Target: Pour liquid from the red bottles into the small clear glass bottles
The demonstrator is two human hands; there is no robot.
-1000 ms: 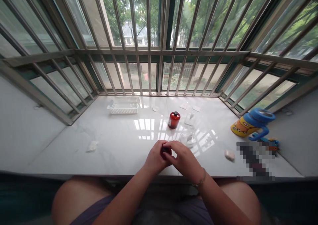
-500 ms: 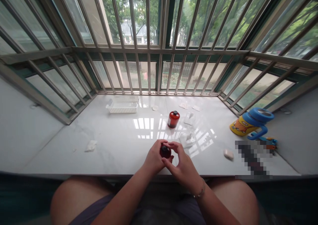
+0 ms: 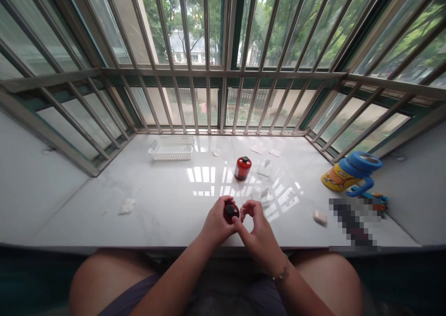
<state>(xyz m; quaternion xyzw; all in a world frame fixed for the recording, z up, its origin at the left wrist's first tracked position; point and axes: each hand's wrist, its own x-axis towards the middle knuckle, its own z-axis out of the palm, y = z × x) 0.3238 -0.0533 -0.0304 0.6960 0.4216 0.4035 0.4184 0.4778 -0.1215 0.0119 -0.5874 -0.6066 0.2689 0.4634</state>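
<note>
My left hand [image 3: 216, 220] is wrapped round a dark red bottle [image 3: 231, 212] with a black cap, held upright near the front edge of the white surface. My right hand [image 3: 256, 220] is at the bottle's right side, its fingers curled and a gap between them and the thumb. The thumb tip reaches the bottle's side; whether it presses on it I cannot tell. Nothing shows in the right hand. Farther back stands a second red bottle [image 3: 243, 169] with a black cap and a pale label.
A white plastic basket [image 3: 171, 149] lies at the back left. Clear plastic pieces [image 3: 263, 194] and crumpled white scraps [image 3: 127, 206] are scattered about. To the right are a blue and yellow cup [image 3: 344, 173], a small pale block [image 3: 319, 217] and a pixelated dark object [image 3: 353, 223]. Window bars enclose the back.
The fingers of my right hand have drawn back from the top of the bottle and curled, off to its right. My left hand still holds the bottle in nearly the same place.
</note>
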